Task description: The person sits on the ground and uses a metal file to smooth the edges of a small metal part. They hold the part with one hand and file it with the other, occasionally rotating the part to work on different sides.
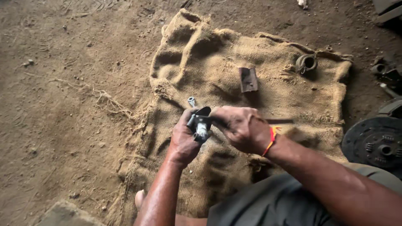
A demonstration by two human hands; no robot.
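My left hand grips a small dark metal part with a pale cylindrical end, held over the burlap sack. My right hand, with a red-orange thread around its wrist, closes on the same part from the right, fingers at its upper side. A small wrench lies on the sack just above my left hand. What my right hand's fingers hold besides the part is hidden.
A rusty flat metal piece and a metal ring-shaped part lie farther up the sack. A round clutch plate sits on the dirt floor at right, with other metal parts above it. My bare foot shows below.
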